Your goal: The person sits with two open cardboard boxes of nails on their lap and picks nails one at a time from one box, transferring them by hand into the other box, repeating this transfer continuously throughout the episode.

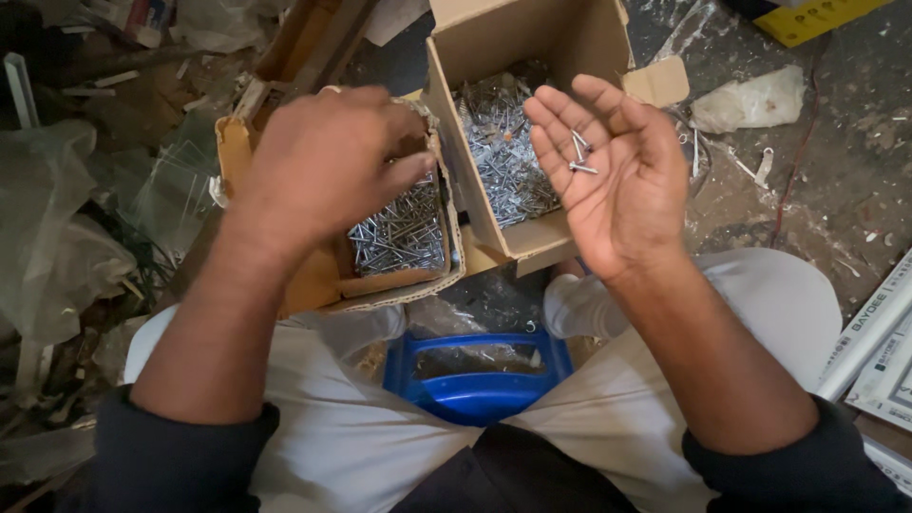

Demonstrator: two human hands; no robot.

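Seated on a blue stool (475,389) amid floor debris, I hold my right hand (617,171) open, palm up, with a few loose silver nails (579,155) lying at the base of my fingers, above the taller cardboard box (518,43) of nails. My left hand (328,161), fingers curled downward, reaches into the worn, lower cardboard box (318,285) of nails beside it; I cannot tell what it grips.

Two open nail boxes (404,233) (503,161) crowd the front; blue tub (475,380) between knees.
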